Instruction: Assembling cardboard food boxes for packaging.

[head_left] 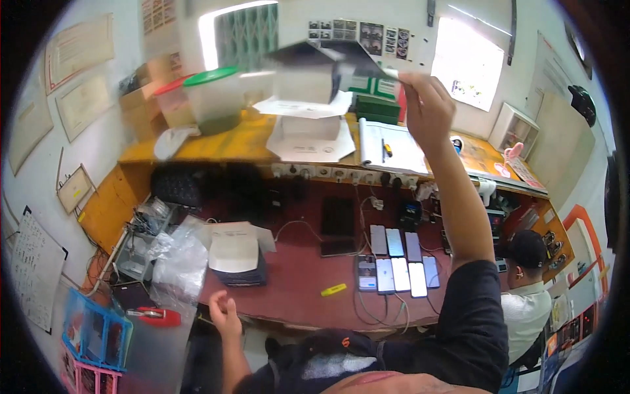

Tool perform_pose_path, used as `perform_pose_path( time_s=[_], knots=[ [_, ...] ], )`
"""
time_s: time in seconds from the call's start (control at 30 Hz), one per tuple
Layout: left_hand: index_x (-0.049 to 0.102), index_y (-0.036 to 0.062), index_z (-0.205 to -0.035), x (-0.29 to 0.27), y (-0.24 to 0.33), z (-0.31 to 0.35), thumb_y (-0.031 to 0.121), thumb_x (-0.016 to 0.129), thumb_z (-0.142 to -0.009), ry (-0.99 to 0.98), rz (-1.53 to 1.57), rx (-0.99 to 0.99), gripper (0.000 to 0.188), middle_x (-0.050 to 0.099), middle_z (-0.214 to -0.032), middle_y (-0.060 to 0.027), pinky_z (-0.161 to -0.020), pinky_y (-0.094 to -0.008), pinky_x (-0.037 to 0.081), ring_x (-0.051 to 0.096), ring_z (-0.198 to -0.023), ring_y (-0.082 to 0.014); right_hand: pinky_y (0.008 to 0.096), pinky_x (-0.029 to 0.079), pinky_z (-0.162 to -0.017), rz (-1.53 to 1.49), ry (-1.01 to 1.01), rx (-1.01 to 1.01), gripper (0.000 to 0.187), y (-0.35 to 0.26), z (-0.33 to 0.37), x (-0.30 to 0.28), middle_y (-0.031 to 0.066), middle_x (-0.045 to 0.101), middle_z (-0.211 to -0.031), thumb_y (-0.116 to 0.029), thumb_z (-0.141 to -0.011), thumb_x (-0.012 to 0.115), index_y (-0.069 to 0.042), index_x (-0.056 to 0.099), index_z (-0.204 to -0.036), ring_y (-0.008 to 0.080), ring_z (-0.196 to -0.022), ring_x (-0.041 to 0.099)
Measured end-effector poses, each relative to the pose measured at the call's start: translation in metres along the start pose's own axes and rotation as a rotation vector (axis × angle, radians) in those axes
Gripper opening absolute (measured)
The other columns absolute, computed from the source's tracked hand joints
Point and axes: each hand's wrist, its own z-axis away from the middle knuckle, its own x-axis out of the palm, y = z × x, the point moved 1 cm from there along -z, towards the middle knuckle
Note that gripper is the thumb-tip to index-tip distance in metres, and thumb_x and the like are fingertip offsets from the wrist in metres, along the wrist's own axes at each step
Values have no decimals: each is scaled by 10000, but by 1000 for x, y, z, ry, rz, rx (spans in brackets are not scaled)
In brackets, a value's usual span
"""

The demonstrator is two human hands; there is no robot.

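Watching from beside the desk, I see the person's right hand raised above the yellow shelf, thumb and fingers closed in a pinch on the corner of a dark carton flap. The flap and the pale part beneath it are blurred, so I cannot tell whether that carton rests on the open white box below or is held clear of it.

As for progress, I would judge the work at the shelf unfinished: the dark flap stands spread out, and the white box shows its flaps open too. Down on the red desk, another box also has its pale flaps up, so closing them, if that is wanted, remains undone.

The left hand is empty, its fingers loosely curled and apart, just in front of that lower box without visibly touching it. The cabled phones lie well apart from both hands.
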Motion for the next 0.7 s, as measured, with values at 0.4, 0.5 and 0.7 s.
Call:
perform_pose_path(
  time_s=[0.4, 0.5, 0.7],
  knots=[
    [519, -66, -1295, 105, 241, -28, 521, 494, -955, -1248, 198, 570, 679, 573, -1257, -186, -1010, -392, 391, 530, -1182, -324, 342, 476, -739, -546, -763, 229, 371, -104, 101, -190, 14, 689, -878, -7, -739, 649, -129, 688, -1087, 208, -807, 636],
    [621, -61, -1175, 129, 227, -4, 457, 524, -955, -1513, 186, 259, 571, 633, -1173, -179, -929, -376, 445, 603, -1050, -327, 348, 475, -740, -548, -748, 335, 361, -116, 136, -203, 39, 691, -890, 16, -760, 644, -111, 688, -1095, 224, -810, 637],
    [663, -69, -1085, 153, 193, 16, 366, 545, -962, -1524, 580, 45, 467, 669, -1093, -198, -860, -354, 481, 651, -975, -271, 335, 464, -678, -573, -520, 604, 244, -119, 191, -202, 92, 683, -819, 51, -790, 654, -35, 701, -1013, 243, -725, 632]
  ],
)
